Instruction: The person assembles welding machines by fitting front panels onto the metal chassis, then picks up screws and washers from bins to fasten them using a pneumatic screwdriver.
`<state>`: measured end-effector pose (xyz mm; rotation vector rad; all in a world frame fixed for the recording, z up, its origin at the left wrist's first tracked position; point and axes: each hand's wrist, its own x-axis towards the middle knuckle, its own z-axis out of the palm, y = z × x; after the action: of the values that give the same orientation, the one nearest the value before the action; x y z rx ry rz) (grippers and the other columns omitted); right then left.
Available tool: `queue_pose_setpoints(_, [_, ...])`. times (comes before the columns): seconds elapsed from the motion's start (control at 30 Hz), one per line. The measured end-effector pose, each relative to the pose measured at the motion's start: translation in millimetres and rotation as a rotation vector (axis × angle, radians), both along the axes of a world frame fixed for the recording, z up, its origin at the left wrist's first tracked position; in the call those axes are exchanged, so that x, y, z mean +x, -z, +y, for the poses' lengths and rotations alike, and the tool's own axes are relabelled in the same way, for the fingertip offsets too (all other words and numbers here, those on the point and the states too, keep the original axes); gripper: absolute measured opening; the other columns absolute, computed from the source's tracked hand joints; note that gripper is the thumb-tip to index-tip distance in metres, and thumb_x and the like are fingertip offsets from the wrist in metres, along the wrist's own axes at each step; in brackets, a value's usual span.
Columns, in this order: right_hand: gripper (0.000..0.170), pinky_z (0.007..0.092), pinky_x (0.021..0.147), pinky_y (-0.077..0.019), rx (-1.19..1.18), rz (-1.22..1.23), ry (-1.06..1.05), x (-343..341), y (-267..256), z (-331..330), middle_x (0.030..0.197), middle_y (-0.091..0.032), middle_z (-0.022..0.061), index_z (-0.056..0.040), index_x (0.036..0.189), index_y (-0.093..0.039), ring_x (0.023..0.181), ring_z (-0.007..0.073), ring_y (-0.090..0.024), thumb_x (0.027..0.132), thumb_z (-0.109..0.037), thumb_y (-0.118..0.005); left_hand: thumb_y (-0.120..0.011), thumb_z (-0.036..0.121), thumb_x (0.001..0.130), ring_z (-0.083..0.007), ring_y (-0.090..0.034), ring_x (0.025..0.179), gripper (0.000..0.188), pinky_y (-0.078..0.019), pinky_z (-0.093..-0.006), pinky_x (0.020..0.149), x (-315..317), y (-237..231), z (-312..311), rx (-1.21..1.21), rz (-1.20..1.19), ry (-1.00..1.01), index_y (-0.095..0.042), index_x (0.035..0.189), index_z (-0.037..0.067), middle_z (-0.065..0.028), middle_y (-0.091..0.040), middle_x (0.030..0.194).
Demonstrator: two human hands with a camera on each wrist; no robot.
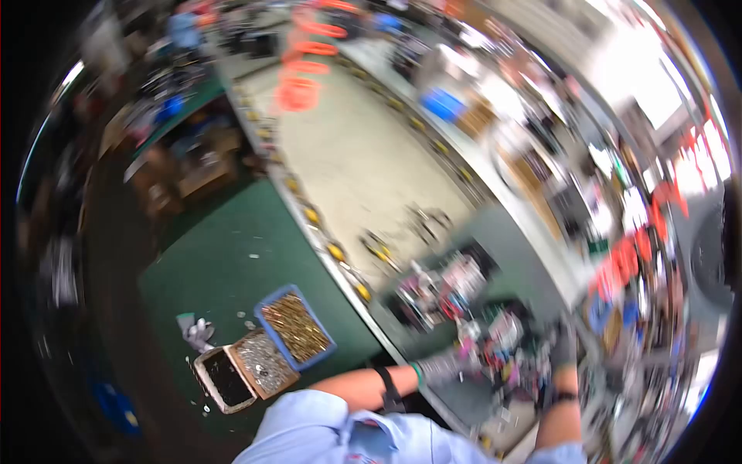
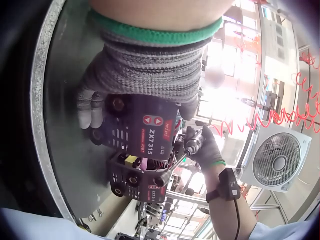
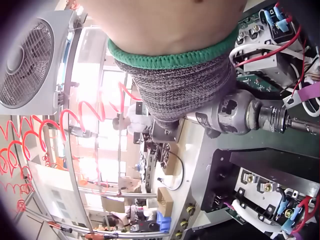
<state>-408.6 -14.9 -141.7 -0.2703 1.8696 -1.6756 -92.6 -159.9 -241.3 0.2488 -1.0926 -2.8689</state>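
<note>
The green bench (image 2: 75, 155) lies beneath the dark unit (image 2: 150, 132). Just beside that unit is a second unit (image 2: 142, 186). The left hand (image 2: 150, 72) grips the dark unit across one end, seemingly to steady it. Beside the unit's other side, the right hand (image 2: 209, 150) wraps the power driver (image 2: 194, 143), likely for aim; its long axis slants, tip toward the second unit, contact unclear.

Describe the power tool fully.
The power tool has a rounded, grey, scuffed-looking body with dark patches, a ridged, metallic-looking front collar and a slim shaft beyond. The gloved right hand grips its body. The shaft points among open units with exposed wiring; whether its tip touches anything, I cannot tell.
</note>
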Motion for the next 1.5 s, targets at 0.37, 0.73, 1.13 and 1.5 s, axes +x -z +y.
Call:
queue_pose_setpoints(0.37, [0.024,0.0336,0.050,-0.0489,-0.045,0.042,0.343,18.0,11.3,-22.8,0.080,-0.063,0.0033,-0.0116,0.101,-0.061,0.059,0.0166,-0.061,0.092,-0.028,-0.076,-0.065,0.044,0.095,-0.0073,-0.057,0.068,0.035,-0.0475,-0.0261,0.060,22.7,-48.7,-1.8,-0.217,-0.604,0.078,-0.064,0.104,0.011,0.0037,-0.062,0.079])
queue_pose_setpoints(0.73, [0.040,0.0415,0.086,-0.0519,0.234,0.182,0.396,21.3,28.8,-43.8,0.095,-0.072,0.0137,-0.0034,0.109,-0.064,0.091,0.0304,-0.068,0.090,-0.036,-0.078,-0.066,0.077,0.077,-0.0195,-0.061,0.062,0.087,-0.0599,-0.0352,0.053,31.2,-30.2,22.8,0.041,-0.532,-0.123,-0.064,0.122,0.002,-0.0133,-0.068,0.092])
queue_pose_setpoints(1.13, [0.044,0.0458,0.091,-0.0518,0.511,0.299,0.330,11.4,29.5,-82.7,0.103,-0.072,0.0204,-0.0029,0.114,-0.064,0.100,0.0379,-0.069,0.088,-0.037,-0.076,-0.045,0.090,0.077,-0.0194,-0.046,0.050,0.093,-0.0444,-0.0380,0.049,31.9,-46.5,16.1,0.645,-0.723,-0.070,-0.064,0.123,0.012,-0.0179,-0.065,0.086])
queue_pose_setpoints(1.5, [0.048,0.0443,0.093,-0.0521,0.655,0.057,0.276,-3.9,103.8,-75.0,0.108,-0.072,0.0208,-0.0009,0.113,-0.066,0.106,0.0362,-0.069,0.085,-0.038,-0.078,-0.054,0.091,0.071,-0.0166,-0.044,0.048,0.099,-0.0413,-0.0329,0.047,38.5,-24.3,2.3,0.520,-0.653,0.037,-0.064,0.123,0.007,-0.0172,-0.067,0.087])
